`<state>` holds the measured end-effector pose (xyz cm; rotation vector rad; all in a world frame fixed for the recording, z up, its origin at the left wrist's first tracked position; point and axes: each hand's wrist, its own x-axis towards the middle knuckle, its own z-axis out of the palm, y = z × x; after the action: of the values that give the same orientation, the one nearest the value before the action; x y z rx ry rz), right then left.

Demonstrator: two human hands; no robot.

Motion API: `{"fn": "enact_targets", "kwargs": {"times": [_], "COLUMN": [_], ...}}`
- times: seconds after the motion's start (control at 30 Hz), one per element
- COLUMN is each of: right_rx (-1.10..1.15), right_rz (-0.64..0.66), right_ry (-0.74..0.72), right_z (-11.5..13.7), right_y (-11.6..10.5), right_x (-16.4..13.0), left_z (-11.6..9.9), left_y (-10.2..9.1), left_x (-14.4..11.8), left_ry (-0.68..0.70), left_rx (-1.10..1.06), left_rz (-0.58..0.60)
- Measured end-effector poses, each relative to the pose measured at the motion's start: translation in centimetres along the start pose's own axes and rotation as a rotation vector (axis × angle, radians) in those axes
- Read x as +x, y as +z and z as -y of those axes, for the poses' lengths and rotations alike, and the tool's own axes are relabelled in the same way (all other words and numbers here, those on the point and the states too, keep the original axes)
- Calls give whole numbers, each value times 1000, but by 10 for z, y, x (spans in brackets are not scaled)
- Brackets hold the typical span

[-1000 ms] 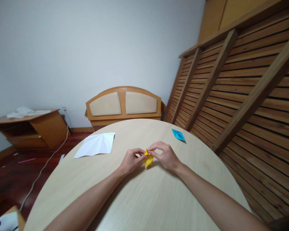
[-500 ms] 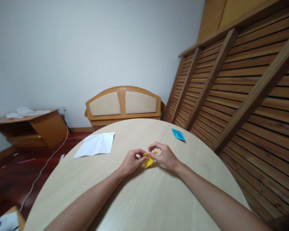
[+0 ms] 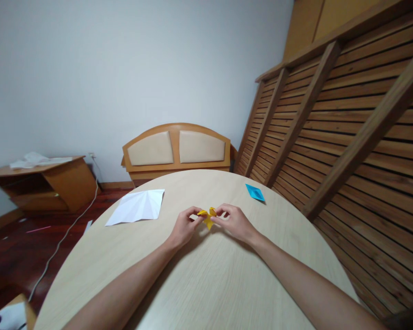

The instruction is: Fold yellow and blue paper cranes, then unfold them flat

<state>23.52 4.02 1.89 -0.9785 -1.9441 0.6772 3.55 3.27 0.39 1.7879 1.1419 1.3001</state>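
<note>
Yellow folded paper [image 3: 207,216] sits pinched between your left hand [image 3: 183,228] and right hand [image 3: 234,222], just above the middle of the table [image 3: 206,284], so keep both fingertip pinches close to the crease and pull evenly to avoid tearing.

Two hands are at work over one round table [image 3: 206,284]: a left hand [image 3: 183,228] and a right hand [image 3: 234,222]. Between them is one yellow paper [image 3: 207,216]. Three papers sit on the table or above it in all: that one, one white sheet [image 3: 137,207] and one blue fold [image 3: 254,192]. One headboard [image 3: 176,149] stands behind, one side cabinet [image 3: 44,183] to the left, with perhaps two or three white scraps on top; too blurred to count.
</note>
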Motion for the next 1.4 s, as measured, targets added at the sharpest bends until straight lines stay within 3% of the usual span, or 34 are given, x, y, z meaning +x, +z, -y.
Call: {"fn": "enact_targets", "kwargs": {"times": [0.27, 0.37, 0.47, 0.63, 0.83, 1.0, 1.17, 1.27, 1.4], "right_rx": [190, 159, 120, -15, -459, -728, -846, -889, -906], "right_rz": [59, 70, 58, -116, -355, -355, -319, -280, -257], "right_ry": [88, 125, 154, 209, 306, 493, 597, 631, 675], "right_z": [-3, -1, -2, -19, -46, -55, -67, -73, -74], "right_y": [3, 2, 0, -20, -72, -97, -105, -108, -111], "right_x": [-1, -1, 0, 9, 12, 8, 5, 2, 1], "left_z": [1, 4, 7, 16, 28, 39, 54, 57, 53], "left_y": [-2, -2, -1, -2, -19, -51, -81, -87, -84], "left_x": [3, 4, 3, -1, 3, 13, 17, 17, 18], "left_ry": [-92, -154, -104, -24, 49, -66, -331, -419, -429], "left_rx": [-95, -126, -92, 198, 728, 1110, 1236, 1236, 1209], "left_rz": [17, 49, 49, -1, -52, -128, -199, -220, -185]}}
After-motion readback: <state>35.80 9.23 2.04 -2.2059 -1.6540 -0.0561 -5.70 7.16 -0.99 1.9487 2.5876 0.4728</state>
